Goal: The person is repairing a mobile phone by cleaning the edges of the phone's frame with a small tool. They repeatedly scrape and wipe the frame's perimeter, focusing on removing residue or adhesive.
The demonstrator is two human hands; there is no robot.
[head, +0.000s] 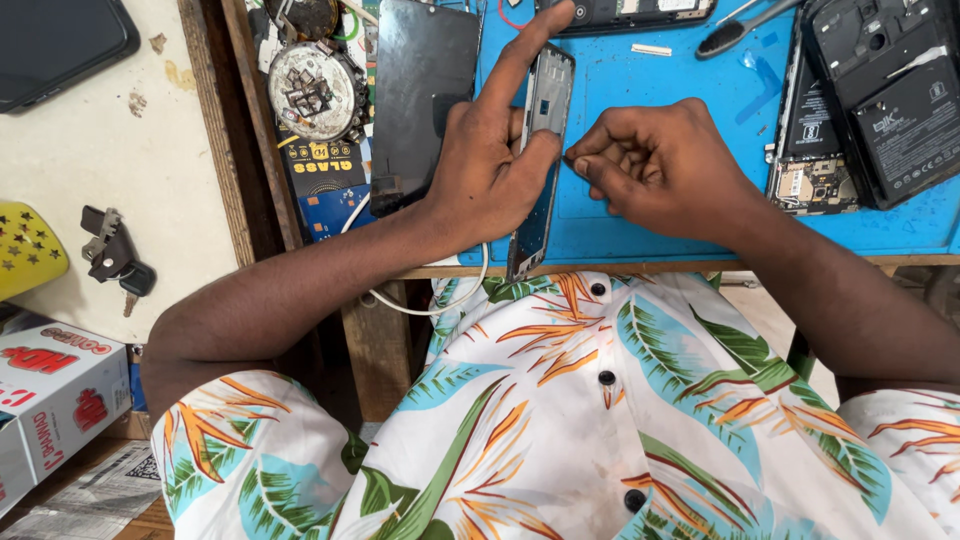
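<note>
**Phone frame held at bench edge**

Item: phone frame [540, 150], long, narrow, standing on edge over the blue mat [650, 210] at the near side of the bench [600, 270]. Left hand [490, 165]: fingers clamped on the frame, thumb against its side, forefinger stretched along its top. Right hand [655, 165]: fingers pinched together, tips touching the frame's edge. Adjacent: dark screen panel [420, 100] just left of the frame; opened phone with battery [890, 90] far right; white cable [440, 300] below; keys [115, 255] well apart at left
</note>
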